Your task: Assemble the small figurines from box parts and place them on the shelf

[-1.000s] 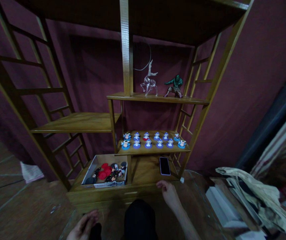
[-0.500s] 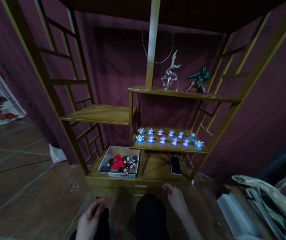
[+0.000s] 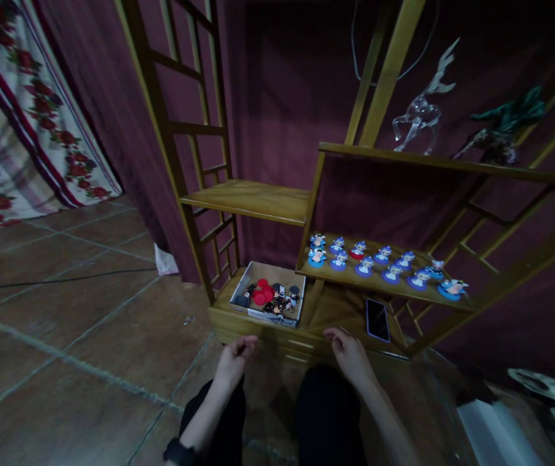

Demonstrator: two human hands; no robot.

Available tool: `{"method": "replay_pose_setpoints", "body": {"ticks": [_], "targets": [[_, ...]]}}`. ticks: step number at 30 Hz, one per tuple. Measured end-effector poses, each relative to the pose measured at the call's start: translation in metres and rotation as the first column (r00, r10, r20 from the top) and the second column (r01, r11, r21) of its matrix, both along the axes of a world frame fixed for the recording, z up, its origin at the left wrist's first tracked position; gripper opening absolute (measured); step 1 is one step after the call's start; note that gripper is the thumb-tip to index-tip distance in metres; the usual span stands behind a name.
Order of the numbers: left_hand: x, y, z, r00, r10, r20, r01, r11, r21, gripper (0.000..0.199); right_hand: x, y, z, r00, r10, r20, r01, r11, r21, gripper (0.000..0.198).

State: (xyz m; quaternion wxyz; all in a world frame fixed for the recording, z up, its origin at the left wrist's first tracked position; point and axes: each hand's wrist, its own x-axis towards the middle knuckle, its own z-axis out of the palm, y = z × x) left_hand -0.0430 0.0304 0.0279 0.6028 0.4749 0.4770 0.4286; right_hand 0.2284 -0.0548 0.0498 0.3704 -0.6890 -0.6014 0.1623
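My left hand (image 3: 234,361) hovers above my knee, just in front of the cardboard box (image 3: 239,299), with loosely bent fingers and nothing visible in them. Inside that box lie red discs (image 3: 263,294), dark discs (image 3: 243,301) and several small figurines (image 3: 277,304) in a heap. My right hand (image 3: 348,349), also without anything visible in it, is held before the drawer front, left of a phone (image 3: 377,320) lying on the lower shelf. Above the phone, several small figurines on blue, purple and red round bases (image 3: 364,266) stand in two rows on the middle shelf (image 3: 328,275).
On the upper shelf (image 3: 442,160) stand a clear deer figure (image 3: 418,116) and a green-cloaked figure (image 3: 505,126). A wooden shelf board (image 3: 252,199) is over the box. A cable (image 3: 63,281) runs along the tiled floor at left. White boxes (image 3: 493,430) lie at lower right.
The view has swung left, so the shelf sits farther right in the picture. My left hand has risen and come forward towards the box; my right hand has moved closer to the drawer front.
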Motion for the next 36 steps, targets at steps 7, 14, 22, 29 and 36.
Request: {"method": "replay_pose_setpoints", "body": {"ticks": [7, 14, 22, 29, 36], "targets": [[0.010, 0.047, 0.012, 0.983, 0.073, 0.168, -0.066, 0.997, -0.045, 0.031, -0.035, 0.066, -0.008, 0.974, 0.152, -0.168, -0.155, 0.988, -0.005, 0.031], [0.029, 0.110, -0.001, 0.977, 0.150, 0.151, -0.158, 0.987, 0.042, 0.018, -0.062, 0.182, -0.054, 0.972, 0.079, -0.220, -0.098, 0.992, -0.077, 0.027], [0.012, 0.161, -0.015, 0.921, 0.208, 0.330, -0.171, 0.975, -0.140, 0.018, -0.048, 0.242, -0.098, 0.978, -0.204, -0.036, 0.197, 0.971, -0.137, 0.030], [-0.022, 0.198, -0.001, 0.790, 0.416, 0.450, -0.254, 0.891, -0.378, 0.018, -0.059, 0.275, -0.098, 0.980, -0.044, 0.194, 0.071, 0.988, -0.136, 0.032], [-0.020, 0.205, 0.000, 0.774, 0.372, 0.513, -0.128, 0.885, -0.448, 0.017, -0.074, 0.296, -0.106, 0.909, 0.101, 0.404, -0.007, 0.974, -0.229, 0.032]]}}
